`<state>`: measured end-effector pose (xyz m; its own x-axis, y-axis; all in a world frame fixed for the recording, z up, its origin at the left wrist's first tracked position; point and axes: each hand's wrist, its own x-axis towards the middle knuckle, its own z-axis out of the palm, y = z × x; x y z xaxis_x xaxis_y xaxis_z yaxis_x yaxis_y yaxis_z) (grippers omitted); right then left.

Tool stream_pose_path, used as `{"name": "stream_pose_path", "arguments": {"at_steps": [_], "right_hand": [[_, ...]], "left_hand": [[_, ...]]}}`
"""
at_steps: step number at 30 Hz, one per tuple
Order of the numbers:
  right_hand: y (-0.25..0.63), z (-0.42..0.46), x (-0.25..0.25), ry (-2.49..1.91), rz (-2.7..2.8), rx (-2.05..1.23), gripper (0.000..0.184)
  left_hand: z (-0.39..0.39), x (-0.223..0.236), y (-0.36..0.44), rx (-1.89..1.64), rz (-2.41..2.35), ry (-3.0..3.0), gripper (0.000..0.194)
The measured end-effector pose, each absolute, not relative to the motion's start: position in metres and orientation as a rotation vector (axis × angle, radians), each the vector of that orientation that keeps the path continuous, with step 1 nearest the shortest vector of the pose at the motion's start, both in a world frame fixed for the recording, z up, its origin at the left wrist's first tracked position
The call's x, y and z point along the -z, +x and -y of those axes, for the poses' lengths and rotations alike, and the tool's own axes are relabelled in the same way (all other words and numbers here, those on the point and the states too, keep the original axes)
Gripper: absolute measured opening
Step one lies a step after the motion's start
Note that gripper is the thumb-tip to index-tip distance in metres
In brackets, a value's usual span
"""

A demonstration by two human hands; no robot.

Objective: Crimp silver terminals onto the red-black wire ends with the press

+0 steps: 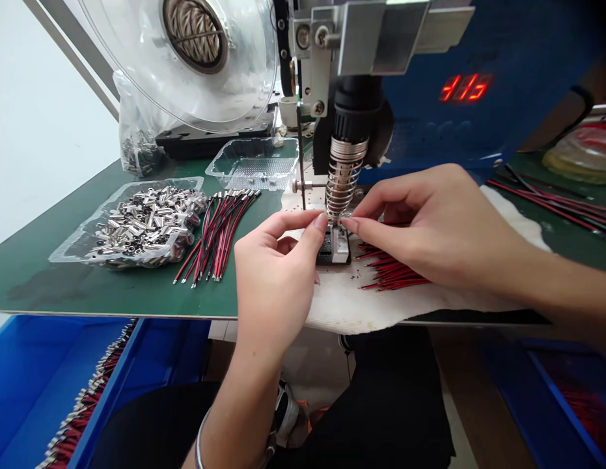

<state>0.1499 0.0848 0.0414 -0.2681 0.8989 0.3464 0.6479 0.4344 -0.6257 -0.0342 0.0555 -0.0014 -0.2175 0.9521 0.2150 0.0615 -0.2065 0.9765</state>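
Note:
Both hands meet at a small metal fixture block [334,247] under the coiled spring tip of a soldering head [342,176]. My left hand [276,273] pinches with thumb and forefinger just left of the tip. My right hand [424,225] pinches from the right, fingertips touching the same spot. What sits between the fingertips is too small to name. Red and black wires [395,273] lie on a white cloth [361,299] below my right hand.
A bundle of red-black leads [217,234] lies left of the fixture, next to a clear tray of metal sleeves [141,225]. An empty clear tray [254,163] stands behind. A blue machine with a red display [466,88] rises at the back. Blue bins [49,384] sit under the table edge.

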Motion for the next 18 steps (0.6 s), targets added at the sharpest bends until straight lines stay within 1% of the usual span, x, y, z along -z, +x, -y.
{"name": "stream_pose_path", "arguments": {"at_steps": [9,14,18], "right_hand": [[0.1493,-0.0848,-0.0408,-1.297,2.014,-0.483,0.017],[0.15,-0.0849,-0.0399,-1.293,2.003,-0.481,0.017],[0.1504,-0.0855,-0.0396,-1.252,2.001,-0.473,0.017]], "left_hand": [[-0.0555,0.0025,-0.0349,-1.523,-1.296,1.289,0.01],[-0.0565,0.0034,-0.0346,-1.532,-1.265,1.271,0.007],[-0.0563,0.0025,-0.0333,-1.543,-1.289,1.259,0.013]]}}
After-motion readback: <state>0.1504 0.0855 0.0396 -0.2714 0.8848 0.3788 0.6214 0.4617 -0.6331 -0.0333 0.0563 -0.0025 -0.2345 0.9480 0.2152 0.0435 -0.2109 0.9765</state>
